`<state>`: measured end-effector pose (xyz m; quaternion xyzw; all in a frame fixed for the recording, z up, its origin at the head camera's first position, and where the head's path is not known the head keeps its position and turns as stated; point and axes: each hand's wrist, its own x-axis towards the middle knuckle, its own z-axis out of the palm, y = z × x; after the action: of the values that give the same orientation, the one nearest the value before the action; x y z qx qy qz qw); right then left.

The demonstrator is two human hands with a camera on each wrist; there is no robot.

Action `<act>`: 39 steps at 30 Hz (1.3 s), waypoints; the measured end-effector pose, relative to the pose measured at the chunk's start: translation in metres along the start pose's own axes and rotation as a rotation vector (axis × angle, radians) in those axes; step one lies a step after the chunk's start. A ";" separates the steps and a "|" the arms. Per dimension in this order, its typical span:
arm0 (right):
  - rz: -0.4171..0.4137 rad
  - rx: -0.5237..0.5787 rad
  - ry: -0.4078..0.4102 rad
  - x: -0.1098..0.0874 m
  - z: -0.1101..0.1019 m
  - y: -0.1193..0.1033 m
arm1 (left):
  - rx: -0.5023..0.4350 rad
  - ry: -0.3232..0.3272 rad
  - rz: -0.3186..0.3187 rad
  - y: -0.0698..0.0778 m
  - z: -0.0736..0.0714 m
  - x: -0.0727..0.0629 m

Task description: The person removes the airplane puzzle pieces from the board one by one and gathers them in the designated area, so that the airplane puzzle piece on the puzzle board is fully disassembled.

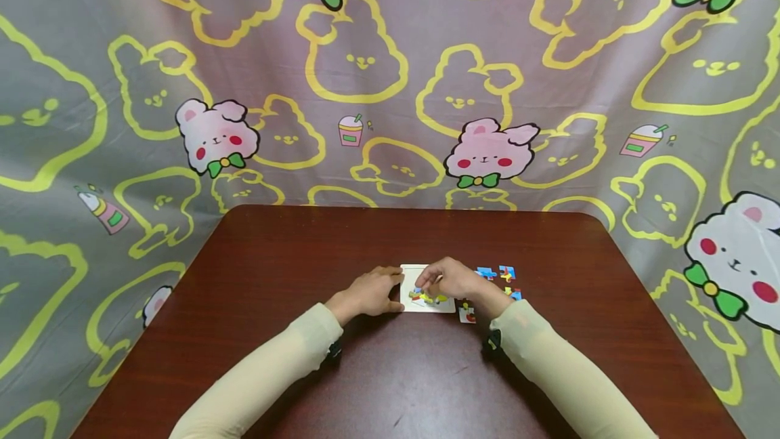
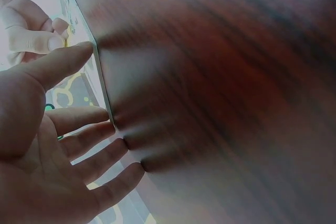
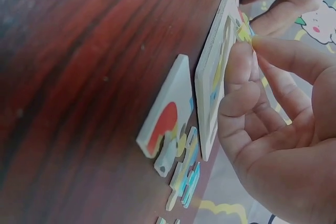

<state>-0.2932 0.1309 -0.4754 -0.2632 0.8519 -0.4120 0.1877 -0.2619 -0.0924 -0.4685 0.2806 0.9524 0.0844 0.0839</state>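
Observation:
A pale puzzle board (image 1: 409, 275) lies flat on the table, its picture partly filled with coloured pieces. My left hand (image 1: 369, 292) is at the board's left side, thumb and index finger touching its edge. Its spread fingers (image 2: 86, 137) rest on the tabletop in the left wrist view. Over the board, my right hand (image 1: 453, 280) pinches a small yellow puzzle piece (image 3: 243, 31) between thumb and index finger. That piece is tilted and partly covered by the fingertips. Beside the board's right edge lies a white-and-red corner piece (image 3: 169, 114).
Several loose puzzle pieces lie right of the board, among them a blue one (image 1: 486, 273) and a blue, red and yellow one (image 1: 507, 273). The brown table (image 1: 317, 242) reaches back to a patterned curtain (image 1: 292, 87) hung behind and along both sides.

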 end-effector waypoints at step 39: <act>0.034 0.025 -0.057 -0.035 -0.042 0.016 | -0.008 -0.024 -0.008 0.001 -0.004 0.001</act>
<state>-0.2924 0.1856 -0.4602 -0.2582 0.8454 -0.4115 0.2222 -0.2631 -0.0912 -0.4641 0.2774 0.9521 0.0846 0.0970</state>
